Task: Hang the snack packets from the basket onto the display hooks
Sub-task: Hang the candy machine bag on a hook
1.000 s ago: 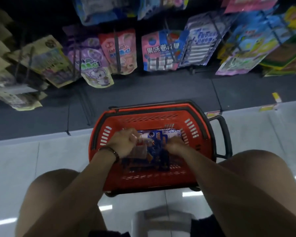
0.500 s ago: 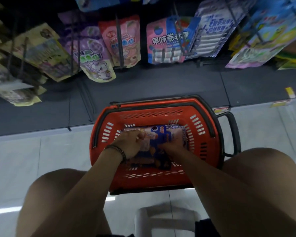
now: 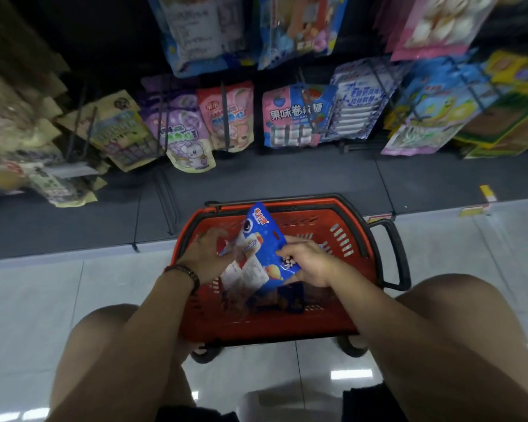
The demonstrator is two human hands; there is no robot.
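A glossy blue packet [image 3: 261, 236], marked with a white panel, a cartoon eye and a red logo, is held tilted over the red basket [image 3: 365, 248]. Its right edge is pinched by the right hand [image 3: 310, 264], and its left side is gripped by the curled fingers of the left hand [image 3: 205, 254].

Our right hand [image 3: 310, 263] pinches the blue packet [image 3: 258, 236] by its lower edge, tilted up over the red basket [image 3: 363, 239]. Our left hand [image 3: 206, 257] seems to grip its left side. Beneath the grip lie darker packets [image 3: 275, 300].
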